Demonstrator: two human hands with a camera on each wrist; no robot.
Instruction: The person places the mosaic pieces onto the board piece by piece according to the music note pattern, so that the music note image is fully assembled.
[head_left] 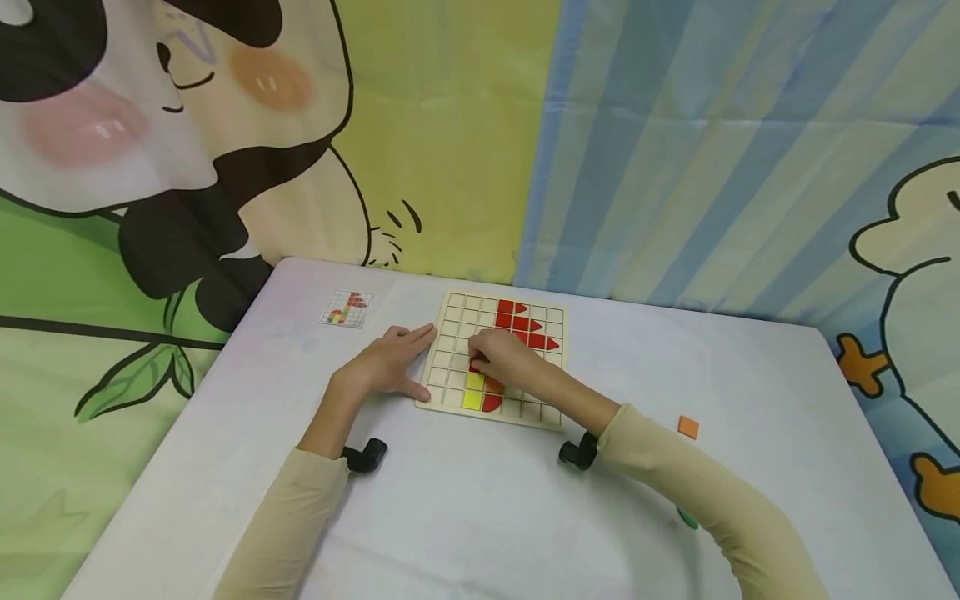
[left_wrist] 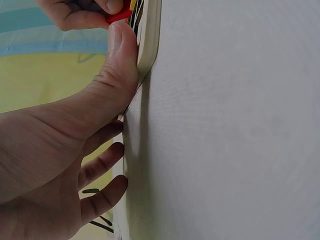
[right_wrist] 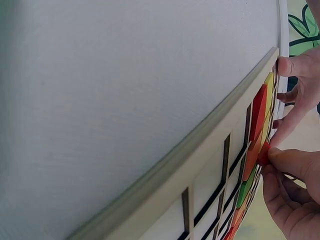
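Note:
A wooden grid board (head_left: pixel 450 342) lies on the table with flat coloured pieces set in its squares. My right hand (head_left: pixel 504 357) is over its middle, pinching a small red piece (right_wrist: pixel 263 154) between thumb and fingertips, right at the yellow pieces (head_left: pixel 473 390). Beside those are an orange piece (head_left: pixel 493 385) and a rounded red piece (head_left: pixel 491 404); a green piece (right_wrist: pixel 245 190) shows in the right wrist view. Rows of red pieces (head_left: pixel 519 322) ending in points fill part of the far right. My left hand (head_left: pixel 386 362) rests at the board's left edge, fingers spread, thumb at the near corner.
A pattern card (head_left: pixel 347 308) with a coloured grid picture lies at the back left of the white table (head_left: pixel 465 500). To the right are a loose orange square (head_left: pixel 688 427) and a green piece (head_left: pixel 687 518), partly hidden by the right sleeve. Printed curtains stand behind.

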